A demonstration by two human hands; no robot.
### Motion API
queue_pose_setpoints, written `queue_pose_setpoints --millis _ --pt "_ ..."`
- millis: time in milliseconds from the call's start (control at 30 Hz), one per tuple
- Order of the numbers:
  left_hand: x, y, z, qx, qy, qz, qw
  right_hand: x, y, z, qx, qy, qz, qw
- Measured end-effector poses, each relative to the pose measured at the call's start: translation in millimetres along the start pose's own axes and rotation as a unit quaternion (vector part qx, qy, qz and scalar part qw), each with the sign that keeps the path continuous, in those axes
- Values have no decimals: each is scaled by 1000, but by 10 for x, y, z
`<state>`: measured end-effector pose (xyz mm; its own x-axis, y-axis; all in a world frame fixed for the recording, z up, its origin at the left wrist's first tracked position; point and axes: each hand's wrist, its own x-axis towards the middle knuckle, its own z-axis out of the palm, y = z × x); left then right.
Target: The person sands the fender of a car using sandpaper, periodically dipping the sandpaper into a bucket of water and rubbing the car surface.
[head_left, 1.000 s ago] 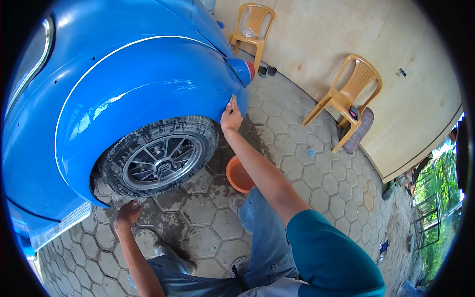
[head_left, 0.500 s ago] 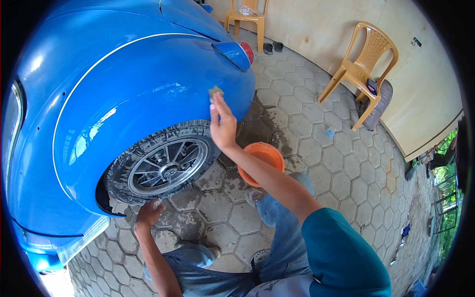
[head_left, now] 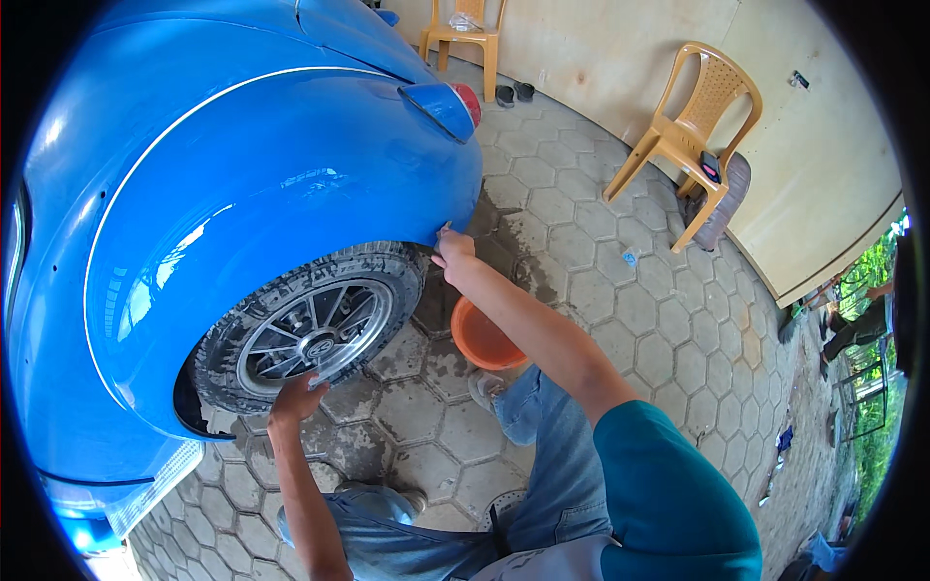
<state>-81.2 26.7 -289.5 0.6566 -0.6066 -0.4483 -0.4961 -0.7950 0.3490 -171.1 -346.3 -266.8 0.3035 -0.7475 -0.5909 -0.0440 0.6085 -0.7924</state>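
A blue car's rounded rear fender (head_left: 291,145) fills the left side, above a black tyre with a silver spoked wheel (head_left: 317,344). My right hand (head_left: 455,254) is at the fender's lower rear edge, behind the tyre, its fingers closed. A sliver of a small grey-brown pad (head_left: 447,229) shows at its fingertips; the rest is hidden. Beside the lower part of the wheel, my left hand (head_left: 295,399) has its fingers drawn together. Something small and pale shows at their tips, too unclear to name.
An orange bucket (head_left: 484,334) stands below my right forearm, near my foot. Hexagonal paving (head_left: 572,208), wet in patches, surrounds the wheel. Two tan plastic chairs, one at far right (head_left: 702,116), stand along a pale wall. Another person (head_left: 867,324) is partly visible at the right edge.
My right hand has come down from the fender's side to its lower rear edge, with the pad now mostly hidden. The left hand has risen slightly toward the wheel rim.
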Motion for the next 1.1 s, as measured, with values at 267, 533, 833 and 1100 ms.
queue_pose_setpoints --millis 267,533,833,1100 --pt "-265 -52 59 32 -22 -20 999 -994 -330 122 -219 -103 -735 633" --pt "-397 3 65 7 -7 -28 1000 -316 -268 304 -74 25 -598 798" --pt "-528 -119 245 8 -18 -49 999 -1425 -81 544 -206 -119 -803 546" --pt "-597 -143 156 3 9 -63 998 -1423 -280 566 -232 -13 -819 525"
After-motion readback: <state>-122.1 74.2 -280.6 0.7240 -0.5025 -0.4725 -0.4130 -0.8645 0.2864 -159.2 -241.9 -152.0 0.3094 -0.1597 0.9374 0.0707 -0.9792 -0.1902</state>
